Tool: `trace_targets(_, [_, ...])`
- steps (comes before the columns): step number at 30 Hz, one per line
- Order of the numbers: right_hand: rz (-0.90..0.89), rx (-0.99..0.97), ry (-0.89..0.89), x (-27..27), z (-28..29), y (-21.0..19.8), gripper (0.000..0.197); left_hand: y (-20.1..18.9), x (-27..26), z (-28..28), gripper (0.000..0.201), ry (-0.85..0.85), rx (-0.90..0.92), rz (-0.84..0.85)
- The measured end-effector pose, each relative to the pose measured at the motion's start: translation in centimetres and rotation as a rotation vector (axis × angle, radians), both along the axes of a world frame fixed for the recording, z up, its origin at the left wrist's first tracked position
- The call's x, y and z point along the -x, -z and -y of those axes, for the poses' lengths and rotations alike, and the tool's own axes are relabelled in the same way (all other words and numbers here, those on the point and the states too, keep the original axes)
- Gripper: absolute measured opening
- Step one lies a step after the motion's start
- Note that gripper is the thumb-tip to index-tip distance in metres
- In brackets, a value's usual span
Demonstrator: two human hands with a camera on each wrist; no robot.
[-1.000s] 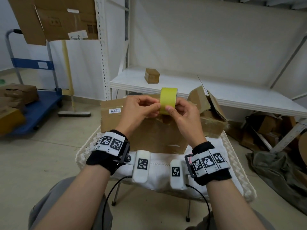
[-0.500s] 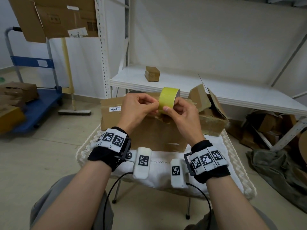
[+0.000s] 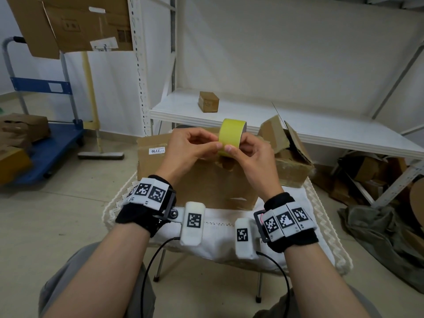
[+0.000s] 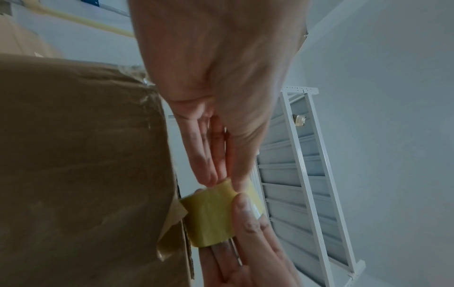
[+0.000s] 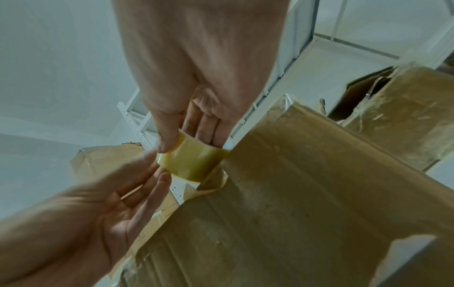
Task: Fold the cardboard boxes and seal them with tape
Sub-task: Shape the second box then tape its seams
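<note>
Since the earlier frames, both hands have tilted the tape roll (image 3: pixel 231 136) slightly rightward, its dark core now showing at the far edge; the cardboard and everything behind lie as they did.

Largest is the white metal shelf (image 3: pixel 332 131), smooth and flat, bearing a small brown block-shaped box (image 3: pixel 208 101). Left of it stands a blue platform trolley (image 3: pixel 49 145) loaded with crumpled cartons. Before the person, a surface draped in a white cloth (image 3: pixel 220 235) with a lace zigzag edge carries the flattened cardboard box (image 3: pixel 206 187), matte brown, creased, with old glossy tape wrinkled along its seams and a white label (image 3: pixel 157 150) reading "7719" upside down. Beside it on the right sits a torn, open carton (image 3: pixel 291 161).

Held above the flattened box, the roll is a short cylinder of yellowish, semi-glossy tape. The right hand (image 3: pixel 254 161) has its grip closed on the roll, thumb on the outer face and fingers (image 5: pixel 203 126) through the core. The left hand (image 3: pixel 188 150) pinches at the roll's near edge with thumb and fingertips; whether a loose end is lifted cannot be told.
</note>
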State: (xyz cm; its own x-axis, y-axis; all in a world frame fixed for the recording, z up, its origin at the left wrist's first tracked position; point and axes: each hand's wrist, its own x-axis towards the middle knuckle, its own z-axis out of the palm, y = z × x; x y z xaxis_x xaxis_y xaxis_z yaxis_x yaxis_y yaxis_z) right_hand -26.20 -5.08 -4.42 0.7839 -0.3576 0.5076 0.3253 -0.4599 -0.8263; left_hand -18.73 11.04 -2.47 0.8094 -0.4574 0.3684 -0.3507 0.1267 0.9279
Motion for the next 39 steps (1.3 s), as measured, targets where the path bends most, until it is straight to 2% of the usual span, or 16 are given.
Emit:
trace_targets(6, [-0.005, -0.003, -0.022, 0.1, -0.4, -0.1, 0.01, 0.0, -0.4, -0.2, 0.012, -0.053, -0.01, -0.02])
trace_targets(14, [0.008, 0.025, -0.01, 0.0, -0.9, 0.0, 0.014, 0.1, -0.9, -0.3, 0.005, -0.132, -0.086, 0.083])
trace_targets(23, [0.002, 0.032, -0.077, 0.2, -0.5, 0.0, 0.013, 0.1, -0.6, -0.1, 0.004, -0.045, -0.039, 0.027])
trace_targets(26, [0.006, 0.023, -0.115, 0.2, -0.4, -0.2, 0.013, -0.3, -0.3, 0.4, 0.023, -0.018, 0.029, -0.046])
trace_targets(28, [-0.017, 0.067, -0.145, 0.3, -0.6, -0.2, 0.012, -0.5, -0.1, 0.7, 0.033, -0.039, 0.014, -0.027])
trace_targets(30, [-0.024, 0.088, -0.154, 0.2, -0.7, -0.2, 0.013, -0.4, 0.0, 0.8, 0.03, -0.033, -0.002, 0.004])
trace_targets(34, [-0.004, 0.008, -0.169, 0.2, -0.3, -0.3, 0.013, -0.3, -0.5, 0.1, 0.023, 0.087, 0.0, -0.025])
trace_targets(39, [-0.004, 0.001, -0.175, 0.1, -0.3, -0.2, 0.014, -0.3, -0.8, -0.3, 0.014, 0.132, 0.0, -0.046])
